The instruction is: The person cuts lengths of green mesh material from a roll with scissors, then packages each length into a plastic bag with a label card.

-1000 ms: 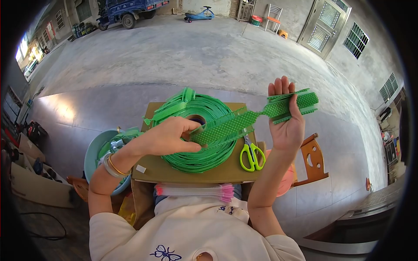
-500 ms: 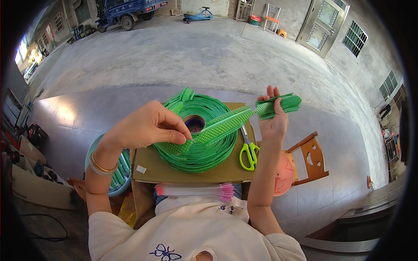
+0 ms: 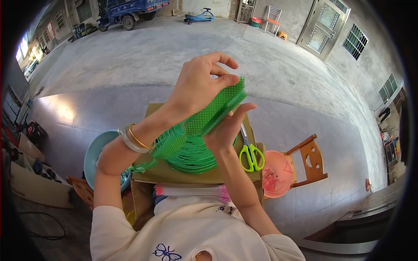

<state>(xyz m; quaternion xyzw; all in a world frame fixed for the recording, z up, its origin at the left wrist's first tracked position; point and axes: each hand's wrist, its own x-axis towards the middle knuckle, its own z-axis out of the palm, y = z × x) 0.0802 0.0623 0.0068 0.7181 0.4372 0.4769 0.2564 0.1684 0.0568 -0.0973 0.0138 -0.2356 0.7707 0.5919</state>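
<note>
A folded stack of green ribbon with white dots (image 3: 215, 111) is between my hands, above a large coil of green ribbon (image 3: 193, 158). My left hand (image 3: 198, 82) has its thumb at the stack's upper edge, with the index finger curved away. My right hand (image 3: 226, 130) supports the stack from below and the right; its thumb stands out, and the other fingers are mostly hidden behind the ribbon. A strip runs from the stack down to the left, toward the blue basin (image 3: 92, 154). The coil lies on a brown board (image 3: 152, 175).
Scissors with lime-green handles (image 3: 251, 158) lie at the board's right edge. A bundle of clear, pink-tipped strips (image 3: 191, 191) rests on my lap. A pink basin (image 3: 278, 174) sits on a wooden chair (image 3: 311, 161) to the right. A blue truck (image 3: 130, 8) is parked far off.
My left hand has moved up and right to the folded stack. My right hand has come left and down, bringing the stack over the coil. The strip now hangs to the left.
</note>
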